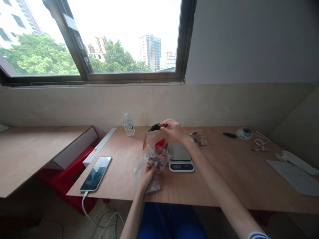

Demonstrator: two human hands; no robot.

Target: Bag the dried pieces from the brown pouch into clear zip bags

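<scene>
The scale (pixel 178 152) has a display (pixel 181 166) too small to read; left of it, a paper bag (pixel 156 136) hides its contents and bits (pixel 151 161) in a clear bag (pixel 163 156) are too small to name; far right of it, a pale sheet (pixel 294 176) runs out of view

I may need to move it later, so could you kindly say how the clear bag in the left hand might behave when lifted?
The clear bag would probably be floppy, since its thin plastic is creased above the left hand. The small pieces visible inside would likely shift if it tilts. Its glossy surface might feel somewhat slippery.
</scene>
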